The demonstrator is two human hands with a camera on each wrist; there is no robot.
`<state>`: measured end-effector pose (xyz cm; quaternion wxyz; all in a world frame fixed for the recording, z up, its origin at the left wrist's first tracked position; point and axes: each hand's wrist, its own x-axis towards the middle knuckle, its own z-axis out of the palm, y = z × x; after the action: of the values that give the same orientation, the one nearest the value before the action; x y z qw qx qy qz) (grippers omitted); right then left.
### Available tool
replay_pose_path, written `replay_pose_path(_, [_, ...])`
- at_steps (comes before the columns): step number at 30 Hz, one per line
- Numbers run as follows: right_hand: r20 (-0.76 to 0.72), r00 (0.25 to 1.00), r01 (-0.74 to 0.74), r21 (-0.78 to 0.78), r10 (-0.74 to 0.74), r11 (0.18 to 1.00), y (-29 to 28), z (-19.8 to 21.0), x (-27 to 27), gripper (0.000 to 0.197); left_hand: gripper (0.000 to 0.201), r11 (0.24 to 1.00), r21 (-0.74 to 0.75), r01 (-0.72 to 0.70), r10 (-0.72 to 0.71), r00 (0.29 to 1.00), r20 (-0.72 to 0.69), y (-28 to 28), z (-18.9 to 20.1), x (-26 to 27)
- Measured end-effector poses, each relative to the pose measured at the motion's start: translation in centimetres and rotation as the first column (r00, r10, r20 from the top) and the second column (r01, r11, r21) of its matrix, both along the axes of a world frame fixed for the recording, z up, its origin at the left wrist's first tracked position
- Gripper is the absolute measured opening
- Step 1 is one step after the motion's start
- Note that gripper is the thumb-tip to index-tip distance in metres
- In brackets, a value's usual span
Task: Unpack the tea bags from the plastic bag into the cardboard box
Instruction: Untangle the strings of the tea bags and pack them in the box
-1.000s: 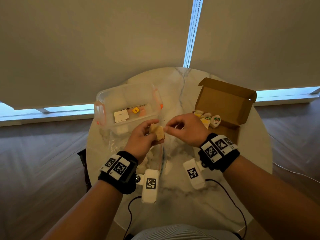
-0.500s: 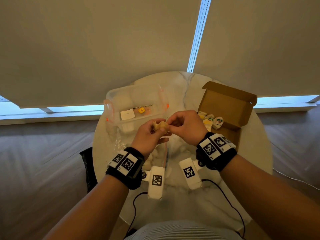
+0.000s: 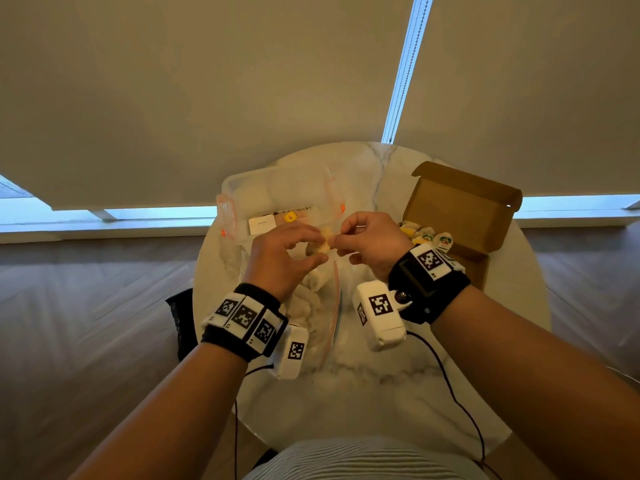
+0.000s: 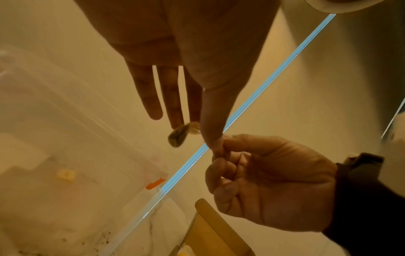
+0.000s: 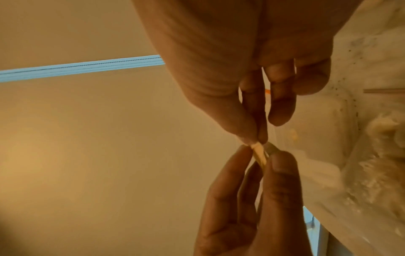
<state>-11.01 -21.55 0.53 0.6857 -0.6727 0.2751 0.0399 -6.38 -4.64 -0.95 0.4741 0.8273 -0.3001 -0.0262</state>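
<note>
A small tan tea bag (image 3: 319,248) is held above the table between both hands. My left hand (image 3: 322,247) pinches it between thumb and fingertips, its other fingers fairly straight in the left wrist view (image 4: 195,133). My right hand (image 3: 337,239) pinches the bag's right end between thumb and forefinger (image 5: 256,141). The clear zip plastic bag (image 3: 329,317) with several pale tea bags lies flat under the hands. The open cardboard box (image 3: 460,209) stands at the right, with several tea bags (image 3: 427,237) in it.
A clear plastic tub (image 3: 277,195) with orange clips stands at the back left of the round marble table (image 3: 381,393). Cables hang from both wrist cameras over the table's near edge. Blinds hang close behind the table.
My right hand has closed the small gap to the tea bag and now pinches its end. My left hand has kept its hold, and both hands have stayed over the plastic bag.
</note>
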Motion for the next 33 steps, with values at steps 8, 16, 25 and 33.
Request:
replay_pose_path(8, [-0.091,0.992,-0.061,0.297,0.092,0.953,-0.4,0.2,0.2,0.014,0.008,0.999,0.032,-0.039,0.035,0.994,0.104,0.5,-0.6,0.3])
replay_pose_path(16, [-0.336,0.791,-0.571,-0.705,0.511,0.421,-1.3,-6.4,2.4,0.019,0.006,0.987,0.036,-0.156,0.161,0.964,-0.212,1.8,-1.4,1.6])
replay_pose_path(25, [-0.554,0.545,-0.731,-0.681,0.63,0.033,0.4,-9.9,5.0,0.019,0.006,0.987,0.026,-0.158,0.159,0.953,-0.257,2.0,-1.6,1.5])
replay_pose_path(33, [-0.188,0.774,-0.498,-0.77,0.605,0.398,-1.2,-7.6,3.6,0.01,0.006,0.995,0.011,-0.101,0.1,0.954,-0.283,2.4,-1.9,2.0])
